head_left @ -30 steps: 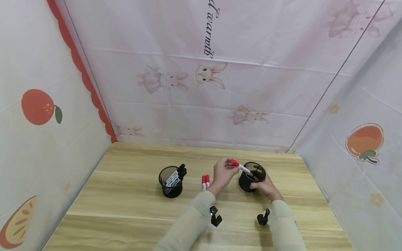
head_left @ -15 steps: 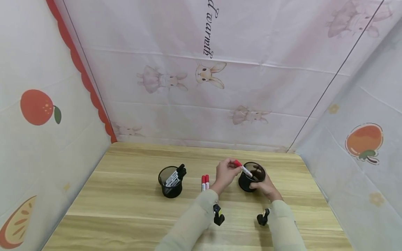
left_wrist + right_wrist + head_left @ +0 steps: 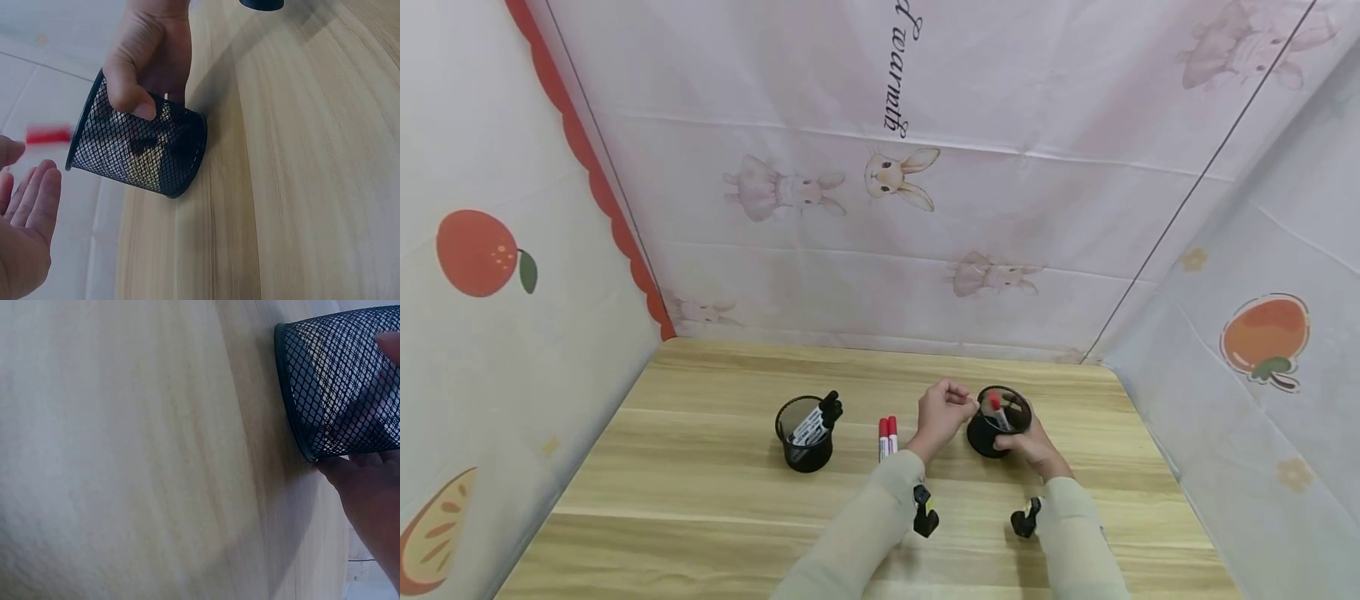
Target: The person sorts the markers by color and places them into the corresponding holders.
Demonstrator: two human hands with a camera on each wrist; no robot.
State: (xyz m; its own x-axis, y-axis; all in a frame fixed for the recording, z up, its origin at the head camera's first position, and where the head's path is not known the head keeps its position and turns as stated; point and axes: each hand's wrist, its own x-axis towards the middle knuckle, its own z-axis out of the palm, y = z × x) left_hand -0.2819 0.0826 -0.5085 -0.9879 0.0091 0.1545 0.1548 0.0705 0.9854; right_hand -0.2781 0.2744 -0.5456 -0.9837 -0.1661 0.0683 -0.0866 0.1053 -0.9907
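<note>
A red-capped marker (image 3: 995, 402) is inside the rim of the black mesh pen cup (image 3: 983, 435) on the right. My left hand (image 3: 940, 421) is beside that rim, fingers extended and apart from the marker. In the left wrist view the marker's red cap (image 3: 50, 134) is blurred between the fingertips and the rim. With thumb and fingers curled around its side, my right hand (image 3: 1037, 446) grips the cup, which stands on the table. The right wrist view shows the cup's mesh wall (image 3: 344, 387) and base, with part of the hand out of frame.
Two red-capped markers (image 3: 883, 439) lie side by side on the wooden table (image 3: 700, 517), partly behind my left forearm. Another black mesh cup (image 3: 807, 457) holds several black-capped markers (image 3: 811, 427) on the left. Printed cloth walls (image 3: 820, 292) border the table.
My left hand has moved slightly right and let go of the red marker. The marker has dropped lower into the right cup. My right hand keeps its grip on the cup.
</note>
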